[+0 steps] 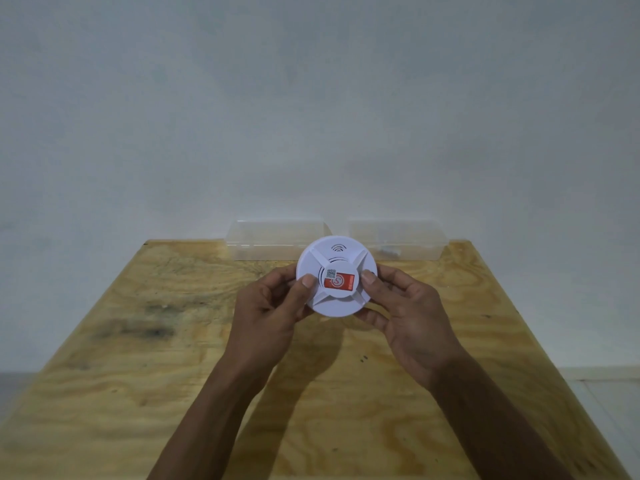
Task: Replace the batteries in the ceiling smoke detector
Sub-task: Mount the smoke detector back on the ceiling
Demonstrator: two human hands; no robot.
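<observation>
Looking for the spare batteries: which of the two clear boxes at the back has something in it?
The right clear box: a small pale item lies at its bottom. The left clear box looks empty.

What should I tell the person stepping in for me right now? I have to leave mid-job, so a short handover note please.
Left hand and right hand: both grip the white smoke detector by its rim, thumbs on its face, held above the wooden table.
Things: two clear plastic boxes at the table's far edge, left box and right box; something small and pale lies in the right one, too blurred to name.
Done: detector in hand, still closed.
Left: open it, swap batteries, close, remount.
</observation>
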